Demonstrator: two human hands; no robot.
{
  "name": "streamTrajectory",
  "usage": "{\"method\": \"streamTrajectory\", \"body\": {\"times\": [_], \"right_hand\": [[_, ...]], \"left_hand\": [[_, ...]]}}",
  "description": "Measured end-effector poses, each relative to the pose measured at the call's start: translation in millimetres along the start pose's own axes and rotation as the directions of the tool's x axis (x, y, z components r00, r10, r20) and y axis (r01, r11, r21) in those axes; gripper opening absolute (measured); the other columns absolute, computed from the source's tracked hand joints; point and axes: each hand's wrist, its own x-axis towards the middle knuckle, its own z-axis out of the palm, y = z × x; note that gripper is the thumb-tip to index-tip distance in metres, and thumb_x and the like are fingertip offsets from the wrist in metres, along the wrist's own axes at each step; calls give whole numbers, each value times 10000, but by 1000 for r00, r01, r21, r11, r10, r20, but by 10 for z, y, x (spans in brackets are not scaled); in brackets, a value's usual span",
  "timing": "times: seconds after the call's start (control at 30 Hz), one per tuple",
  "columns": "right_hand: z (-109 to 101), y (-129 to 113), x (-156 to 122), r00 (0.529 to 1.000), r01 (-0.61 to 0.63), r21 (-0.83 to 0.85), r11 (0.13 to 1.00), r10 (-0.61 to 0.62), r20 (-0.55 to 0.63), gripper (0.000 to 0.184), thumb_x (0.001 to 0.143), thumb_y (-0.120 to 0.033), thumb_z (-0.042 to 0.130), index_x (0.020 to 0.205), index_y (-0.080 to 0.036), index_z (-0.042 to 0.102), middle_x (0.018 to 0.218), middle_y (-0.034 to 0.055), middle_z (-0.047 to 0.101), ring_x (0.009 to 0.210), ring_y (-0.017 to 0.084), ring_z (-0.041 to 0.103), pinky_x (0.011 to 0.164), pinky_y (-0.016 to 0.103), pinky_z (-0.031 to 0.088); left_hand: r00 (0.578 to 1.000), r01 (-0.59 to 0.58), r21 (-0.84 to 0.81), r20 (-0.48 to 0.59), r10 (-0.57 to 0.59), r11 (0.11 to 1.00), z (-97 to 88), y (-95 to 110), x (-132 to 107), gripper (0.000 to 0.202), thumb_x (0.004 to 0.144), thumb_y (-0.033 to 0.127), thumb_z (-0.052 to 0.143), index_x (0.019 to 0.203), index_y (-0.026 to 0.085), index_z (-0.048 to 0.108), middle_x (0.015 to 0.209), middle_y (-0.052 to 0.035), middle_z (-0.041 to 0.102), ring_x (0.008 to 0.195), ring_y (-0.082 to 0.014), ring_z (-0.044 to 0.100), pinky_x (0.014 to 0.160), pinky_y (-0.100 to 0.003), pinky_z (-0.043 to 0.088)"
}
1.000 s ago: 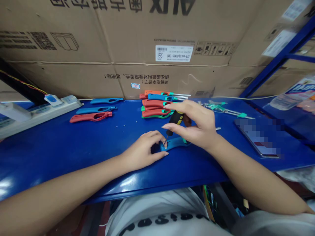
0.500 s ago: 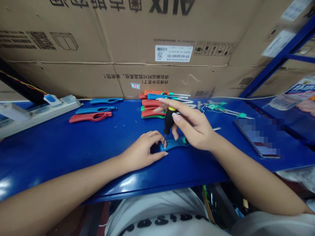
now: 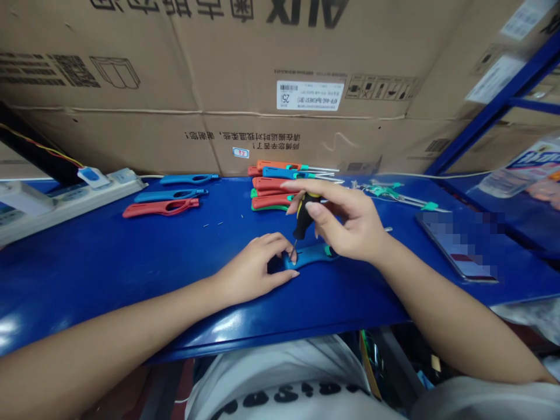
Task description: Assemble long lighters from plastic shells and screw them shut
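A blue long-neck lighter [image 3: 311,255] lies on the blue table in front of me, with a green piece near its right end. My left hand [image 3: 261,265] is closed on the lighter's left end, fingers and thumb on either side of it. Between the fingers of my right hand [image 3: 347,219] is a black and yellow screwdriver [image 3: 303,223], leaning to the right. Its shaft points down at the lighter's left end, by my left fingertips; whether the tip sits in a hole cannot be made out. Part of the lighter's right end is hidden under my right hand.
Several assembled lighters [image 3: 273,185] are piled at the back. Blue and red lighter casings [image 3: 161,208] lie left, near a power strip [image 3: 118,179]. Green parts with metal rods [image 3: 405,198], a phone [image 3: 457,248] and a plastic bottle [image 3: 510,172] are right. A cardboard box [image 3: 245,64] stands behind.
The screwdriver handle has tilted slightly more to the right, and my right hand's fingers have shifted around it. My left hand and the blue lighter have stayed in place.
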Motion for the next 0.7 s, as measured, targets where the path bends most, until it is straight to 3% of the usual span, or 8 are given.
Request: {"method": "streamTrajectory", "body": {"times": [0.1, 0.17, 0.3, 0.37, 0.47, 0.53, 0.63, 0.7], "right_hand": [[0, -7, -2, 974, 170, -248, 954, -201, -103, 193, 927, -348, 676, 1062, -220, 723, 983, 59, 771, 853, 190, 726, 757, 302, 597], [10, -29, -8, 963, 224, -311, 924, -259, -76, 215, 961, -318, 615, 1129, -215, 702, 998, 67, 768, 883, 198, 726, 803, 322, 594], [49, -91, -2, 995, 100, -76, 992, -99, 14, 393, 1045, -198, 339, 1371, -204, 559, 1214, 78, 713, 1008, 175, 713, 847, 334, 598], [60, -99, 12, 996, 91, -49, 995, -92, -2, 309, 1030, -224, 442, 1285, -202, 615, 1147, 64, 736, 968, 169, 720, 837, 317, 600], [56, -80, 22, 970, 198, -193, 961, -220, -101, 169, 923, -270, 680, 1077, -203, 699, 1012, 56, 770, 916, 187, 727, 846, 311, 594], [48, -71, 20, 963, 216, -237, 947, -247, -107, 204, 947, -270, 642, 1132, -202, 694, 1051, 70, 768, 935, 193, 726, 874, 329, 587], [39, -76, 21, 992, 125, -105, 987, -127, -16, 357, 1044, -226, 402, 1339, -207, 603, 1162, 79, 736, 990, 176, 716, 883, 341, 583], [32, -77, 29, 996, 81, -27, 996, -80, 26, 344, 1045, -245, 413, 1319, -208, 618, 1119, 68, 741, 971, 170, 716, 837, 321, 590]], "left_hand": [[1000, -3, 18, -11, 3, 1000, 3, 1, 0, 140, 880, 301, 716, 952, 212, 637, 1010, -30, 654, 928, -192, 598, 890, -347, 480], [1000, -4, 27, -19, 5, 1000, 4, 2, 0, 147, 877, 306, 723, 945, 212, 632, 996, -24, 648, 919, -192, 599, 882, -341, 479], [1000, -11, 18, -16, 11, 1000, 6, 1, -1, 136, 875, 290, 728, 936, 210, 637, 980, -14, 641, 905, -182, 590, 865, -322, 477], [1000, -16, 20, -21, 16, 1000, 12, -5, -3, 140, 872, 284, 733, 940, 208, 637, 978, -10, 638, 905, -179, 587, 862, -316, 473], [999, -18, 32, -30, 19, 999, 19, -14, -6, 164, 867, 290, 743, 951, 206, 630, 974, -9, 631, 900, -177, 585, 863, -314, 469], [999, -20, 31, -31, 21, 999, 18, -15, -6, 168, 868, 292, 744, 952, 205, 628, 969, -9, 630, 895, -176, 584, 859, -310, 468], [1000, -20, 17, -20, 20, 1000, 12, -7, -4, 147, 875, 280, 736, 940, 204, 628, 974, -9, 632, 898, -173, 582, 854, -302, 467], [1000, -23, 16, -18, 24, 1000, 10, -3, -3, 138, 877, 274, 732, 934, 203, 628, 973, -8, 632, 898, -171, 581, 850, -298, 465]]}}
